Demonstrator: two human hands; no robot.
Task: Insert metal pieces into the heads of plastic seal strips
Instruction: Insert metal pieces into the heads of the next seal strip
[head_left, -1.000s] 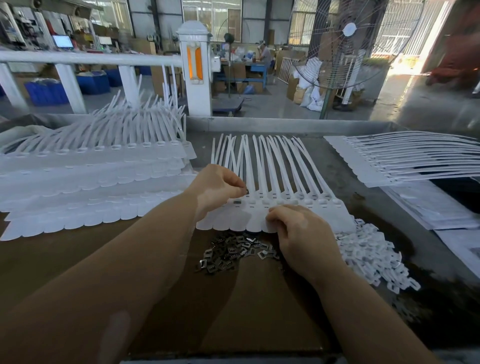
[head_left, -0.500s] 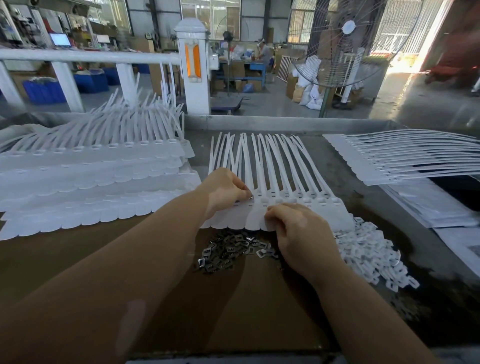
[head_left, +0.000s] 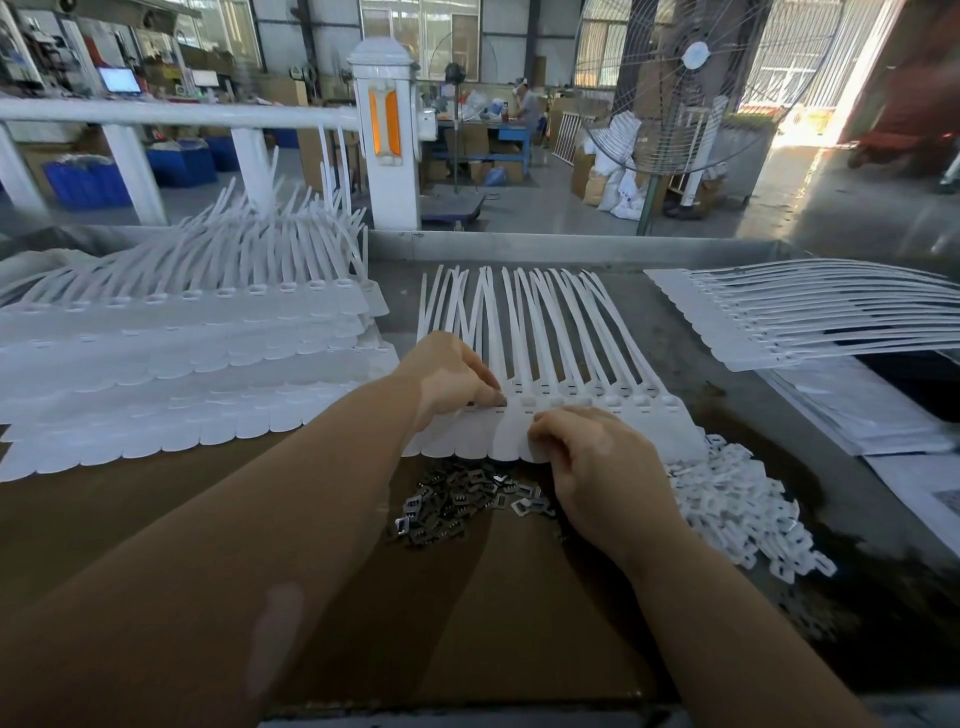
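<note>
Both forearms are bare, no sleeves in view; the left hand (head_left: 448, 376) and right hand (head_left: 597, 467) wear no gloves, rings, watch or wristband

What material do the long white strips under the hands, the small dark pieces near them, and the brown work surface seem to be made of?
The white strips look like matte moulded plastic: uniform white, with thin tails that bend. The small dark pieces look like stamped metal: grey, with bright glints on the edges. The brown work surface looks like cardboard or fibreboard, dull and flat; the picture does not settle which.
</note>
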